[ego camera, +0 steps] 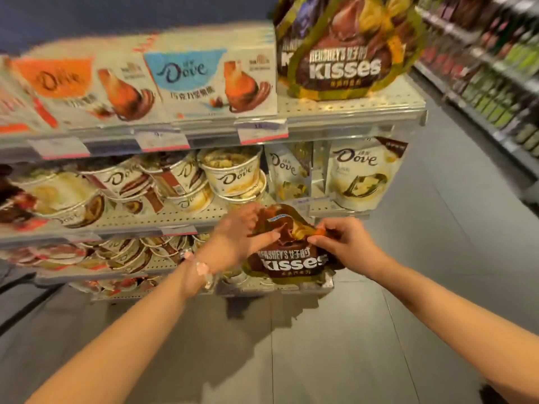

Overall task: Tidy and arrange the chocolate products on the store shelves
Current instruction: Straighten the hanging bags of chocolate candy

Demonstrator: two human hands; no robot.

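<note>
A brown and gold Hershey's Kisses bag is held in front of the lower shelves. My left hand grips its crumpled top from the left, thumb laid across the front. My right hand pinches the top right corner. More Kisses bags stand on the top shelf at its right end. Flat Dove boxes line the top shelf to the left. Dove tubs are stacked on the middle shelf, with white Dove pouches to their right.
Lower shelves hold more Dove tubs, some tipped. Price tags run along the shelf edges. A grey floor aisle opens to the right, with another shelving unit of bottles beyond it.
</note>
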